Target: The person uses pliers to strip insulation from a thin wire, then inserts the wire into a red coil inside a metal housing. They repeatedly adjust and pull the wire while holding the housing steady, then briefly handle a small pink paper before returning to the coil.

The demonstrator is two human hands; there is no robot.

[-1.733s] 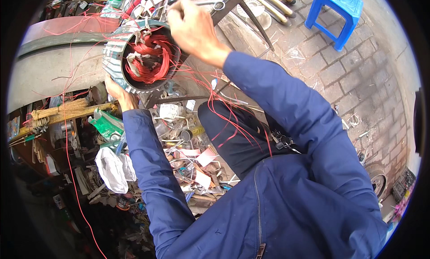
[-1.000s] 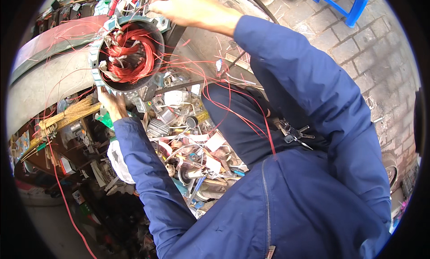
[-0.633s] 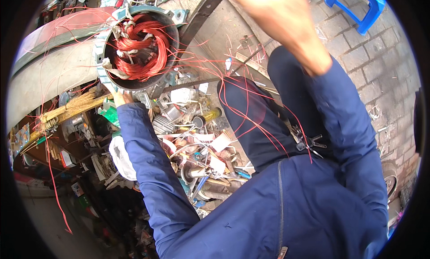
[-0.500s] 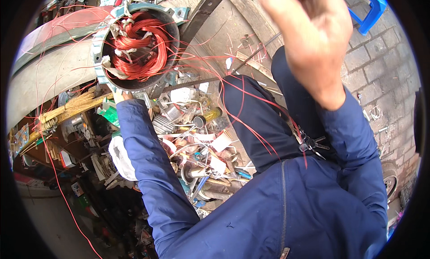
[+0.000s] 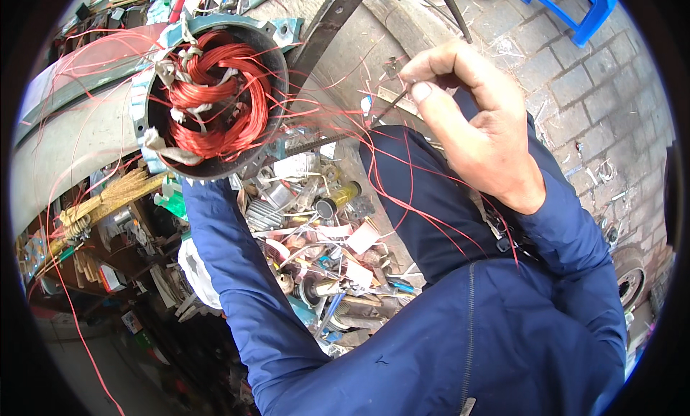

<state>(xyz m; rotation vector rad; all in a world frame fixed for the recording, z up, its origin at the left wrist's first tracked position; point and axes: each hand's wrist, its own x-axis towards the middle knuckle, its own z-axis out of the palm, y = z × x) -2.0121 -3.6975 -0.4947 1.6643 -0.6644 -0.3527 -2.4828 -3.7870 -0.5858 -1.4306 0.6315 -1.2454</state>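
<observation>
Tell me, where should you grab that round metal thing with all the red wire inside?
Probably grip the motor housing by its grey outer rim, coming from the lower edge near the left sleeve. The open face is packed with red wire coils that fingers could snag, and loose strands trail toward the right hand.

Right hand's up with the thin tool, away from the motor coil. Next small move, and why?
Probably bring the right hand back down to the red wire coil. Its thin tool is pinched in the fingers, clear of the motor housing, and loose red strands trail across the lap.
</observation>
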